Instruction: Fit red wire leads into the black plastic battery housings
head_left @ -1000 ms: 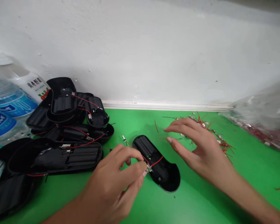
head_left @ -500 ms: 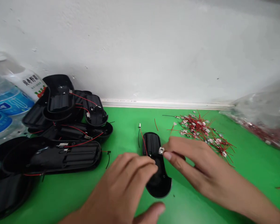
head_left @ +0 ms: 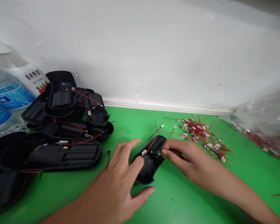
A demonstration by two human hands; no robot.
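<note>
Bright, even light; soft, faint shadows; wide-angle bowing along the white wall (head_left: 154,53)

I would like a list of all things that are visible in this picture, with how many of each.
Black plastic shell with red wire: one, black, on the table under both hands
Stacked black plastic shells: several, black, left of the hands
Clear plastic water bottles: two, blue labels, far left
Silver terminals with red wires: many, silver and red, right of the hands
Clear plastic bag: one, transparent, right edge
Green tabletop: one, green, under everything
White wall: one, white, behind the table
Left hand: one, bare, spread against the shell
Right hand: one, bare, pinching the shell's end
</note>
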